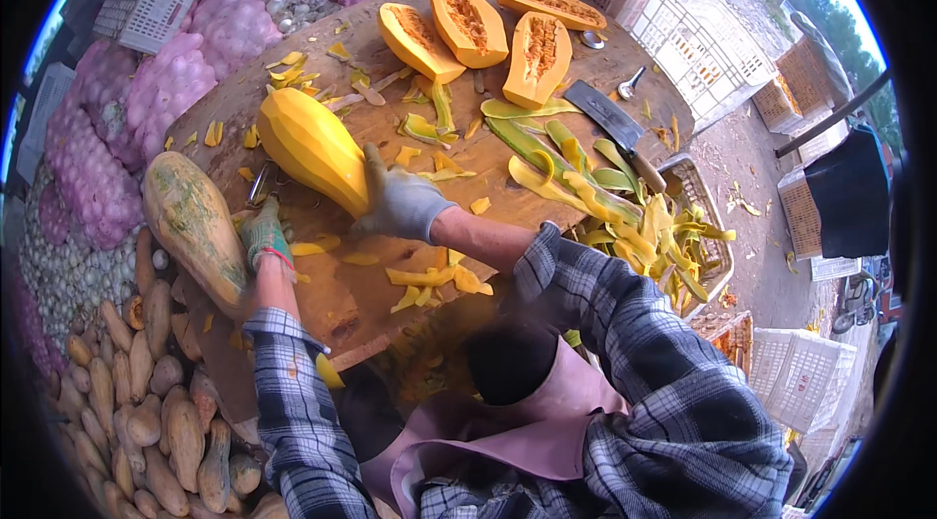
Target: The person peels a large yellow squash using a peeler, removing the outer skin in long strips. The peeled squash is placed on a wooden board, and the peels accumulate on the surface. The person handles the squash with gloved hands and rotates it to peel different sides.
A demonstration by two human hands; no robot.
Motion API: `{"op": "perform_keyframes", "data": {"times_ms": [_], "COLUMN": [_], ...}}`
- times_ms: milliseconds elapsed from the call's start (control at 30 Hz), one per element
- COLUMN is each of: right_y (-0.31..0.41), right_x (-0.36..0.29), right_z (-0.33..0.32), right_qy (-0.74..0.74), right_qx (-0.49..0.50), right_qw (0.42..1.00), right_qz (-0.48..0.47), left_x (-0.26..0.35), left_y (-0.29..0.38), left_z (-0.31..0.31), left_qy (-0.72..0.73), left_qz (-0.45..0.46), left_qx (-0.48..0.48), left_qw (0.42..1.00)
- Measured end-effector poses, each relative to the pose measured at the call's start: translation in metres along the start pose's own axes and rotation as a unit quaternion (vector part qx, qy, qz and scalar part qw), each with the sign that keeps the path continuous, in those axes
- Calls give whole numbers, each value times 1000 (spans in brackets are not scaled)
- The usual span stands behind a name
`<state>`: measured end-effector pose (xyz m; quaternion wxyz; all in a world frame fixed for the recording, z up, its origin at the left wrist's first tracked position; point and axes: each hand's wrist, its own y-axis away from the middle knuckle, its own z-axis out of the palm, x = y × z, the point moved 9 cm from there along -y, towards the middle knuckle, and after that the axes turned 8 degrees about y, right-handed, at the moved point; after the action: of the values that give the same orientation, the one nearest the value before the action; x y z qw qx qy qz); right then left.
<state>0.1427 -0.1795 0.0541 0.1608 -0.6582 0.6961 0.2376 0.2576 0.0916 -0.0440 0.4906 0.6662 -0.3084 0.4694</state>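
A peeled yellow squash lies on the wooden table, its narrow end gripped by my right hand in a grey-white glove. My left hand, in a greenish glove, is at the table's left side, with a metal peeler at its fingertips; its fingers are partly hidden. Beside that hand rests an unpeeled squash, mottled green and tan. Halved squashes with orange seed cavities lie at the far side of the table. A cleaver rests on the right among green and yellow peel strips.
A basket heaped with peelings stands at the table's right edge. Plastic crates stand beyond it. On the floor to the left are a pile of unpeeled squashes and pink net sacks. A spoon lies near the cleaver.
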Motion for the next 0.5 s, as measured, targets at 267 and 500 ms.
{"op": "perform_keyframes", "data": {"times_ms": [267,500], "right_y": [12,66], "right_x": [58,192], "right_z": [-40,-74], "right_qy": [-135,-157], "right_qx": [-89,-151], "right_qw": [972,974], "right_qz": [-170,59], "left_x": [104,54], "left_y": [184,280], "left_z": [93,257], "left_qy": [-548,-619], "left_qz": [523,535], "left_qx": [-191,-466], "left_qw": [625,336]}}
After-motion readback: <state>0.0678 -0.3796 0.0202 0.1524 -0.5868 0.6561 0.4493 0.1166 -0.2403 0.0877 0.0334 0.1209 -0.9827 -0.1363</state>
